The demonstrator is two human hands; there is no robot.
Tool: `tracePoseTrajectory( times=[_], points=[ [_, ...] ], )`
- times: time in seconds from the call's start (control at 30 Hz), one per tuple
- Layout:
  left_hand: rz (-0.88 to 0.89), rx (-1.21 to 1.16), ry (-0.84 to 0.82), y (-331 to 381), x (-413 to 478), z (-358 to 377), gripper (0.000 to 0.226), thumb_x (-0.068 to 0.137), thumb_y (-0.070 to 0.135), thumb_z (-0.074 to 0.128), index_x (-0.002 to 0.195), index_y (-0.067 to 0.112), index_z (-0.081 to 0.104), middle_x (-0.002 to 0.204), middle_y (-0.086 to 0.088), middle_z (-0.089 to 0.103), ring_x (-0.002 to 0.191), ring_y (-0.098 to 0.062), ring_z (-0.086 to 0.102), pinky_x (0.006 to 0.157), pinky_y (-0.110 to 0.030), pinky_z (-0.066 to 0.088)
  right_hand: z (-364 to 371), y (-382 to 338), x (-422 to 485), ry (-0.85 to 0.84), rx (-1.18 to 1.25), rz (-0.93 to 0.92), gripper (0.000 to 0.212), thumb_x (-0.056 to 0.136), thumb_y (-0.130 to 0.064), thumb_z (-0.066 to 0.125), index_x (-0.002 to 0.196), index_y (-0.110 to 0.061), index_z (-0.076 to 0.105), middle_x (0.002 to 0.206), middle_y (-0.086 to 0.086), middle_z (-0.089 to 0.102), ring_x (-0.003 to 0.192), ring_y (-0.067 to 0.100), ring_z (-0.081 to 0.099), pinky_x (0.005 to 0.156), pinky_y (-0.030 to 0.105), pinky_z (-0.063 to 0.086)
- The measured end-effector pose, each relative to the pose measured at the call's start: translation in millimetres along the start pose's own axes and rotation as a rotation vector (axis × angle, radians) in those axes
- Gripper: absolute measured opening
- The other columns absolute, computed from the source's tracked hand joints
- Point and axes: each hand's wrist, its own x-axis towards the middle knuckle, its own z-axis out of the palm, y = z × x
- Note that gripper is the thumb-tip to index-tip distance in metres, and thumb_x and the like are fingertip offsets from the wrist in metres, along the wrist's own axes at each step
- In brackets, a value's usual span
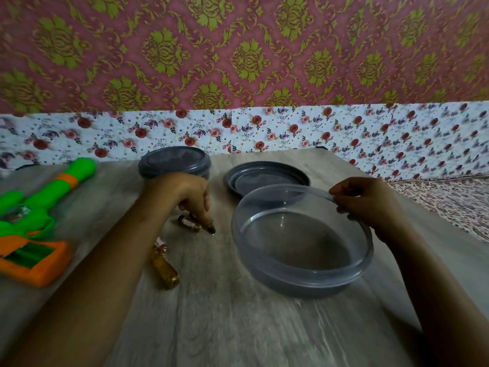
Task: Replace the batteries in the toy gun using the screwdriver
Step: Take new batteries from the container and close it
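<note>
At the left edge of the frame lies the toy gun (39, 205), green with an orange band on its barrel, which points toward the upper left; its orange grip at the lower left shows an open rectangular compartment with green inside. It rests flat on the grey wood-grain table (225, 313).

Right of it, left of centre, the left hand (185, 194) reaches down from the lower left, its fingers curled together and pointing at the tabletop, tips pinched on or just touching a small battery (191, 223) that lies on the table beneath them; blur keeps me from telling whether it is actually lifted. Just below, nearer the camera, a second battery (162, 247) lies beside the amber screwdriver handle (166, 271); the two seem to touch, though the smear makes that uncertain.

Behind the left hand, at upper centre, stands a closed grey container (174, 161) with its lid on. To its right a loose grey lid (264, 178) lies flat on the table.

In front of that lid, right of centre, sits an open translucent bowl (304, 266), tilted slightly, with nothing visible inside. The right hand (367, 205) holds its far right rim, thumb and fingers pinching the edge.

Floral cloth and patterned wallpaper fill the top of the frame.
</note>
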Motion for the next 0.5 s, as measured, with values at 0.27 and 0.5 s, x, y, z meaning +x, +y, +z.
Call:
tracePoseTrajectory(
  times=[0.27,0.5],
  points=[
    [0.077,-0.074,0.112,4,14,12,0.026,0.073,0.014,0.076,0.097,0.017,0.069,0.095,0.002,0.065,0.093,-0.018,0.062,0.077,-0.028,0.05,2,1,-2,0.01,-0.017,-0.036,0.021,0.084,-0.005,0.059,0.074,-0.024,0.059,0.075,-0.001,0.063,0.067,0.013,0.059,0.055,0.021,0.044],
    [0.154,-0.032,0.186,-2,22,16,0.006,0.08,0.018,0.068,0.081,0.024,0.068,0.102,-0.002,0.069,0.094,-0.02,0.062,0.09,-0.039,0.051,3,4,0,0.037,-0.03,-0.059,0.023,0.082,-0.004,0.061,0.072,-0.025,0.06,0.075,0.0,0.065,0.066,0.015,0.061,0.056,0.024,0.046]
  ],
)
